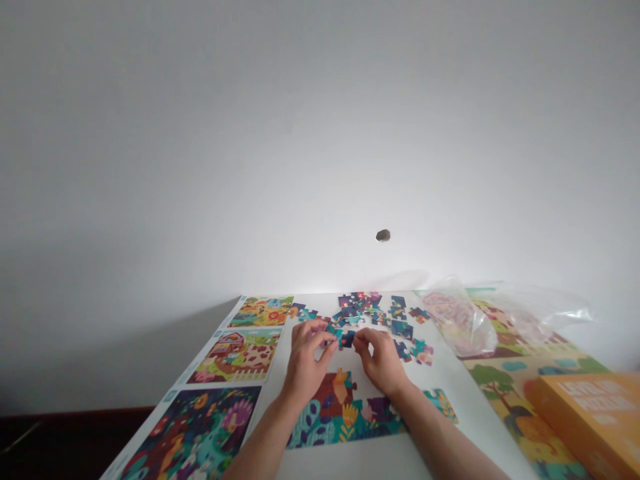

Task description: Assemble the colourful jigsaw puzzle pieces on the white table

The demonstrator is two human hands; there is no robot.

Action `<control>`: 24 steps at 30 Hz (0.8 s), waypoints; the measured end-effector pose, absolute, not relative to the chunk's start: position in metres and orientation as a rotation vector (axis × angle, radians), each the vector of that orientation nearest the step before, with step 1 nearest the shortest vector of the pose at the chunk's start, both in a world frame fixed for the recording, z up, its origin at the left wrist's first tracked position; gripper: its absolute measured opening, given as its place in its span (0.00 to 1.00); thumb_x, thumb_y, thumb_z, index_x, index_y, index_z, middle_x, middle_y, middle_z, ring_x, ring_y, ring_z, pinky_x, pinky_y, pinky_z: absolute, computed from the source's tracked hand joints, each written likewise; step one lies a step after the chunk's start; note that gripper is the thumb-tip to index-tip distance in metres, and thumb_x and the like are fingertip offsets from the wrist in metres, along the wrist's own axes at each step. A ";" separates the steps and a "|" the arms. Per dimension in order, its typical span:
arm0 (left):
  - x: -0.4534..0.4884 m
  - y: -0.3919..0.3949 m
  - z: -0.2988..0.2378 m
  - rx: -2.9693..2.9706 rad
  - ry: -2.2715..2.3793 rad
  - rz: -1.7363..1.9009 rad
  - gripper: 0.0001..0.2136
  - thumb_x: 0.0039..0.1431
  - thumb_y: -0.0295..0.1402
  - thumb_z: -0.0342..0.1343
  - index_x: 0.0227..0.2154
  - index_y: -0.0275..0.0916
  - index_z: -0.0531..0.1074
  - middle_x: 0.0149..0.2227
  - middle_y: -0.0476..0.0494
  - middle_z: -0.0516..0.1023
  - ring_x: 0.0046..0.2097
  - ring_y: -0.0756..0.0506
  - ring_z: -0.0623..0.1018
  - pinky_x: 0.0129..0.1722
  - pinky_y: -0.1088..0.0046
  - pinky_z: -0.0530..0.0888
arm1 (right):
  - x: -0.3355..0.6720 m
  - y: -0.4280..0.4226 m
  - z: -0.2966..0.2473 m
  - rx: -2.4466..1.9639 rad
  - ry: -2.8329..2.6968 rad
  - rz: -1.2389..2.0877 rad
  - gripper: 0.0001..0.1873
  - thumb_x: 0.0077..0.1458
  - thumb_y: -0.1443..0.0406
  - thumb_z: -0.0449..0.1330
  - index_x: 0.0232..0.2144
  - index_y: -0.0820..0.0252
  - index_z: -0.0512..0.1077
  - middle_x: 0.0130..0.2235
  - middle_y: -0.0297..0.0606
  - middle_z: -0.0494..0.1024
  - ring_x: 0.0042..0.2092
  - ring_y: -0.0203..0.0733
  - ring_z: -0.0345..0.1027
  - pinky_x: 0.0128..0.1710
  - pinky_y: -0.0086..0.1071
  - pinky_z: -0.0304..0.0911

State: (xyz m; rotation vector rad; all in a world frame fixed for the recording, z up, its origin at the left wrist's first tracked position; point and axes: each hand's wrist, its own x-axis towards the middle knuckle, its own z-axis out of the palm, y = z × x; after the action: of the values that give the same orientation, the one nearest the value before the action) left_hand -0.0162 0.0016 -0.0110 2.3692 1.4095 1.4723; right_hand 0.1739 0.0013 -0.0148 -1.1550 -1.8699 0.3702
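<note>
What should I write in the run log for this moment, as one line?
left hand: pinches teal puzzle piece | right hand: pinches dark blue puzzle piece | nearby: loose puzzle pieces; joined puzzle; plastic bag

body view: two bare human hands and forearms

left hand (306,363) and right hand (383,363), each with slim, tapered fingers, sit on the far side of the white table (345,463) edge; left forearm (265,443) and right forearm (440,443), smooth, uncovered and rounded, widen toward the near table edge.
</note>
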 end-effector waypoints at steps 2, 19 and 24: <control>-0.015 0.000 -0.011 2.360 1.341 1.449 0.05 0.58 0.31 0.57 0.37 0.42 0.73 0.46 0.42 0.72 0.53 0.41 0.70 0.53 0.59 0.69 | 0.174 0.001 -0.016 -1.190 -1.895 0.362 0.11 0.60 0.64 0.53 0.26 0.58 0.69 0.27 0.35 0.75 0.32 0.39 0.67 0.38 0.30 0.56; -0.018 0.003 -0.021 2.257 1.191 1.351 0.20 0.65 0.33 0.47 0.59 0.43 0.64 0.37 0.43 0.75 0.44 0.44 0.74 0.49 0.64 0.72 | 0.173 0.001 -0.020 -1.111 -1.933 0.416 0.07 0.58 0.61 0.59 0.39 0.56 0.72 0.32 0.34 0.76 0.34 0.39 0.68 0.41 0.33 0.57; -0.018 0.002 -0.018 2.210 1.193 1.407 0.16 0.66 0.33 0.47 0.53 0.42 0.69 0.40 0.42 0.75 0.46 0.44 0.74 0.49 0.64 0.72 | 0.172 0.001 -0.019 -1.117 -2.030 0.382 0.08 0.61 0.61 0.57 0.31 0.58 0.70 0.30 0.34 0.74 0.34 0.38 0.66 0.39 0.33 0.55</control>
State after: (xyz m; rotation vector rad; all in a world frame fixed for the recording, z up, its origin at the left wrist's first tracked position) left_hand -0.0175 0.0017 -0.0183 2.2101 1.1934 1.4075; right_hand 0.1718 0.0007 -0.0187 -1.1169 -2.0303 0.3817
